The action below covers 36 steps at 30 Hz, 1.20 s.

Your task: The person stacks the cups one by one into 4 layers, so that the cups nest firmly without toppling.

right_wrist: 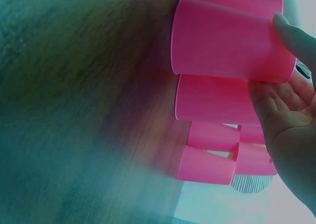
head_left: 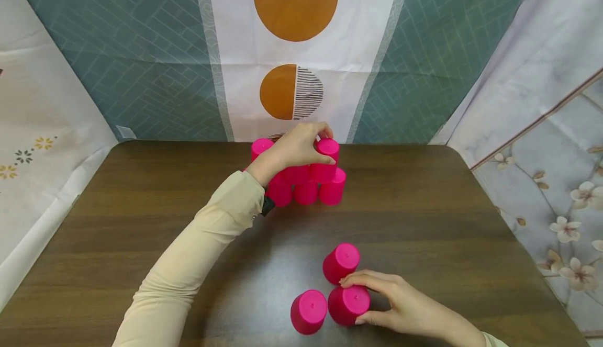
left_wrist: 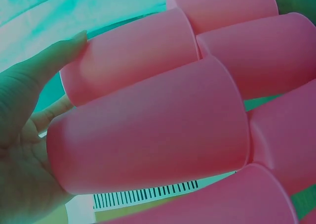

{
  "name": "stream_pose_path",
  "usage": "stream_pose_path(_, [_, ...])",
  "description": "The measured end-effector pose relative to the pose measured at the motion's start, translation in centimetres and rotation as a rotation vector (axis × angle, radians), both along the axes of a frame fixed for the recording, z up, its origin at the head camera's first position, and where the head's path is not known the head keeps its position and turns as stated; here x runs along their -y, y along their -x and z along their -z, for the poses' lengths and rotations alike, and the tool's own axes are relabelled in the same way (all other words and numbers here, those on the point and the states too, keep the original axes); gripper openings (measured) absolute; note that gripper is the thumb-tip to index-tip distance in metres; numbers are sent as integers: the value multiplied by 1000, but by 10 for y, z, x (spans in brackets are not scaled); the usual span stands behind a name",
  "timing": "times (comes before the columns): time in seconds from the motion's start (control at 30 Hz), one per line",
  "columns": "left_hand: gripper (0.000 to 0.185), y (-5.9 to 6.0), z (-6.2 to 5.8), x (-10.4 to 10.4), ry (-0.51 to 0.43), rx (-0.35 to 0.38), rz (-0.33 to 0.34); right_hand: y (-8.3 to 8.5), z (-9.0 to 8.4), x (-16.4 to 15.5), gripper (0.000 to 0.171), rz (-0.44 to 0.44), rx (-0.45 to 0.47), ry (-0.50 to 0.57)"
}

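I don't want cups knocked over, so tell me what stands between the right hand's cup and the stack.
One loose cup stands just beyond the held cup, roughly on the straight line to the stack. At the stack, the left hand grips the upper right cup.

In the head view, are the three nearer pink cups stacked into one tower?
No, the nearer pink cups are side by side, each showing its own top, with none set upon another.

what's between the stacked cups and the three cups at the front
Just bare table between the stacked cups and the front cups; the head view shows it.
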<state>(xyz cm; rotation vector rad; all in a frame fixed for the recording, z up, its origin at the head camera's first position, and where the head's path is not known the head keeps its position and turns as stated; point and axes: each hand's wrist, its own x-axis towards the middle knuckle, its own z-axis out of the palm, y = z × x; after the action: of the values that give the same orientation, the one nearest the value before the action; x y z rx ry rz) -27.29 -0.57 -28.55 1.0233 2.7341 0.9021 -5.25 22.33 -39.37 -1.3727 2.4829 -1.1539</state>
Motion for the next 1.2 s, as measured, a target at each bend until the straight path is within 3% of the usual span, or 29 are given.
stream_pose_path(0.17, [47,-1,-2,-1,32,-17,-9,0,2,0,54,-14,-19,25])
stream_pose_path(0.37, [52,-4,-5,0,76,-31,42,1,2,-1,55,-23,-18,34])
stream_pose_path(0.5, [53,-3,-5,1,48,-7,48,1,1,-1,56,-27,-36,37])
stream_pose_path(0.7, [51,-3,-6,4,35,4,41,-2,0,-1,54,-13,43,9])
stream_pose_path(0.9, [52,-3,-6,6,27,14,40,-1,1,0,55,-27,-2,24])
stream_pose_path(1.0, [52,-6,-8,8,30,1,36,0,1,-1,55,-32,-16,24])
stream_pose_path(1.2, [56,-26,-17,21,50,-65,-8,2,-4,-2,54,-38,-1,-16])
